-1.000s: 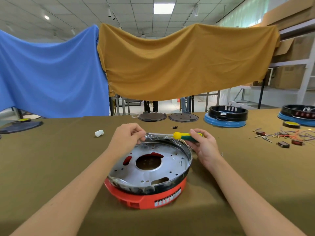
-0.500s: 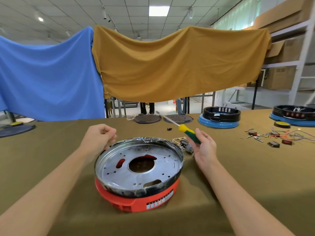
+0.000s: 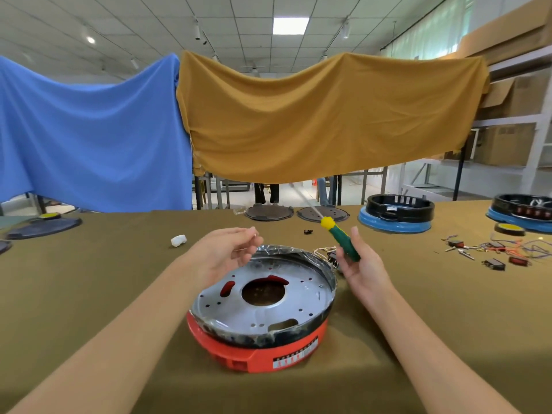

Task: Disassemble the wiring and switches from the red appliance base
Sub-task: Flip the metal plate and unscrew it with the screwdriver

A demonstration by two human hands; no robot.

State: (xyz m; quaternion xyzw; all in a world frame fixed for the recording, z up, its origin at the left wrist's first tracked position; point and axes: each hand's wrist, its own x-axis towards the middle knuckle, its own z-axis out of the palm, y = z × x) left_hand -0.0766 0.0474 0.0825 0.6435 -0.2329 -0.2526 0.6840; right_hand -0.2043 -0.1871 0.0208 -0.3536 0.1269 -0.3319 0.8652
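Pointing up-left, screwdriver (image 3: 341, 239), tip seemingly blurred

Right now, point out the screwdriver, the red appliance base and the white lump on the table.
screwdriver (image 3: 346, 246), head view, on the green handle gripped by the right hand.
red appliance base (image 3: 239, 352), head view, on its red front wall.
white lump (image 3: 178, 240), head view, on its middle.

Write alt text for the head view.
Two bare hands hover over a red appliance base on an olive-covered table: the right hand holds a green-and-yellow screwdriver, tip pointing up and away; the left hand is loosely curled. Loose wires and switches lie far right.
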